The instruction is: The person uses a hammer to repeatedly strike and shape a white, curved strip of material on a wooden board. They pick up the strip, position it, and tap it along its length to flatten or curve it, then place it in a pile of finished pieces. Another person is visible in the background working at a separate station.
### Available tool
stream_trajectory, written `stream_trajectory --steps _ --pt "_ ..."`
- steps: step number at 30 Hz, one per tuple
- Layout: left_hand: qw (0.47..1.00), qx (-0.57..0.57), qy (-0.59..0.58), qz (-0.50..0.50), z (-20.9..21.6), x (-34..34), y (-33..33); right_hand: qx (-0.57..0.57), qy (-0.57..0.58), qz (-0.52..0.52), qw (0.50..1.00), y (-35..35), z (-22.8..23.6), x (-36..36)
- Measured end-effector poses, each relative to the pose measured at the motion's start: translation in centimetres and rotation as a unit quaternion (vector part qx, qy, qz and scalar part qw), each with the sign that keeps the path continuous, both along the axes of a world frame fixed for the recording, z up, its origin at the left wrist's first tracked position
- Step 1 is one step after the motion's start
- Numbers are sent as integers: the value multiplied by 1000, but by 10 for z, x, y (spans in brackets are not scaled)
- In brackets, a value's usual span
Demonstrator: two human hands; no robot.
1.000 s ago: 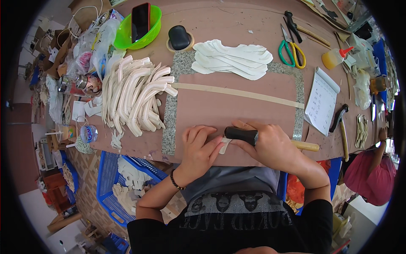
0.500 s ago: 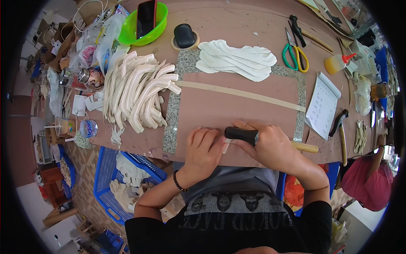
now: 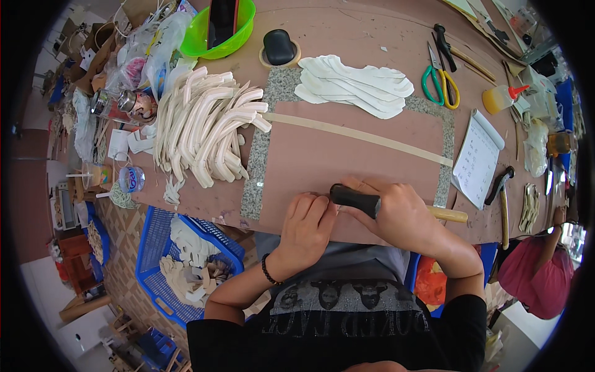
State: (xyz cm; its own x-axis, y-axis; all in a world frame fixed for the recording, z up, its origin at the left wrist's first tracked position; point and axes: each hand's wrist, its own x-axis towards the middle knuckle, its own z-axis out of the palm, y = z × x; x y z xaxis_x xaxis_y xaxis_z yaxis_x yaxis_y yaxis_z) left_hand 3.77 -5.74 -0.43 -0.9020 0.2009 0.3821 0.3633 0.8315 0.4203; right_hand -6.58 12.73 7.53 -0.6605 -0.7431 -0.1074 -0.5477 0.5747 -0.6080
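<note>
On the brown table (image 3: 347, 37), handwriting on a white notepad (image 3: 476, 160); on a black shirt (image 3: 248, 341), pale lettering. Near the table's front edge, black-headed hammer (image 3: 354, 198) clasped in right hand (image 3: 401, 214); left hand (image 3: 307, 230) just beside, grip impossible to tell.

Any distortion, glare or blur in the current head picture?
Head view: tabletop edges bend, corners fall black; head view: blown-out patches near the right rim, by the pink garment; head view: a glint on the granite slab; head view: left hand, right hand and hammer fairly sharp.
</note>
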Motion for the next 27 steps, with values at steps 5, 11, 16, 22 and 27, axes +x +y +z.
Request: stream_trajectory --steps 5,11,16,22,27 --pt "996 7 20 88 4 7 3 -3 -3 -8 1000 0 -2 0" --pt "997 44 -3 71 -11 14 11 -8 3 2 1000 1 0 -2" --pt "997 16 -22 71 -4 15 14 -7 28 32 999 1 -4 0" --pt "993 52 2 108 -6 16 12 -10 1 10 1000 3 -3 -2" --pt "996 7 -21 91 -5 18 18 -51 13 18 998 1 0 -2"
